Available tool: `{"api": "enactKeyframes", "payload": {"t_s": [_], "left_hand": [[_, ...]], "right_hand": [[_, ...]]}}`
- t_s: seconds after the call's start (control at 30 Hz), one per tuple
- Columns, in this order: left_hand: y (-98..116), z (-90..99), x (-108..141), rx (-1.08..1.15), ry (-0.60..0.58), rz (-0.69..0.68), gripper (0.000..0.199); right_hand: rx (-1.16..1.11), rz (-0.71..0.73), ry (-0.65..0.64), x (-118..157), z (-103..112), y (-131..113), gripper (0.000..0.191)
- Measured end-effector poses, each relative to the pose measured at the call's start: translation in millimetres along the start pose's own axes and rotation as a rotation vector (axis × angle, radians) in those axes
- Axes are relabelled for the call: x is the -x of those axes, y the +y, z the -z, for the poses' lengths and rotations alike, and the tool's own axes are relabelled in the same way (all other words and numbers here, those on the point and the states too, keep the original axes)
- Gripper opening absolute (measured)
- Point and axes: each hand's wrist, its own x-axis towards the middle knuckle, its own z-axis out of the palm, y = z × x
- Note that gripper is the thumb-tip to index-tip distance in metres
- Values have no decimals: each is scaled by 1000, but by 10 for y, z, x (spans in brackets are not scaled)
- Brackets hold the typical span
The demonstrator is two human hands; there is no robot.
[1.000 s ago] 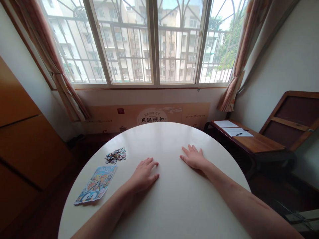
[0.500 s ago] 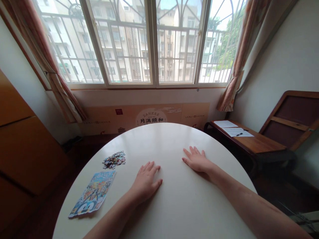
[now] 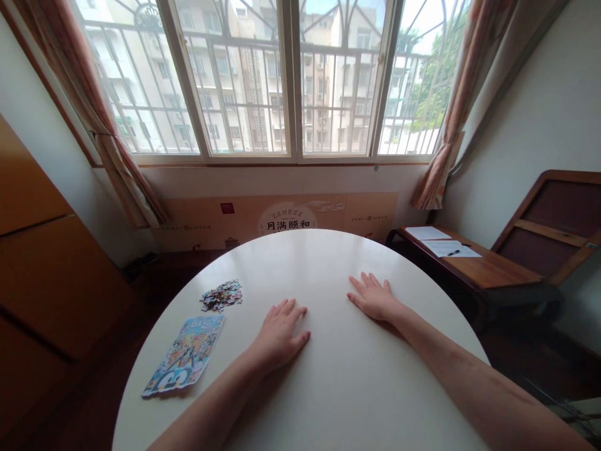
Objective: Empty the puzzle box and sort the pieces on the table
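Both of my hands rest palm down on a round white table (image 3: 370,388). My left hand (image 3: 280,333) lies open near the middle, thumb apart from the fingers, holding nothing. Farther right and a little farther out, my right hand (image 3: 372,297) is flat with its fingers spread, also holding nothing. A heap of small jigsaw puzzle pieces (image 3: 221,296) sits to the left of my left hand, not touched by it. Closer to me than the heap lies a colourful printed packet (image 3: 185,356) with a blue-and-white cartoon face at its near end and a torn-looking lower edge.
A wooden bench (image 3: 500,263) at the right holds sheets of paper (image 3: 451,248) and a black pen. Beyond the table, a printed cardboard panel (image 3: 370,213) stands under a barred window (image 3: 253,94) with tied curtains. An orange-brown cabinet (image 3: 32,269) stands at the left.
The camera view has shifted slightly, so everything sits a little farther right and higher. My hands stay flat in the same places on the table.
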Motion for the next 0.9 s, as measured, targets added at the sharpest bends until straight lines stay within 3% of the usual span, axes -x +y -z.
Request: {"api": "enactKeyframes", "payload": {"t_s": [0.27, 0.9], "left_hand": [[-43, -44, -14, 33, 35, -26, 58], [-16, 39, 65, 93, -5, -13, 60]], "right_hand": [[10, -1, 14, -7, -22, 10, 69], [58, 9, 31, 36, -50, 35, 67]]}}
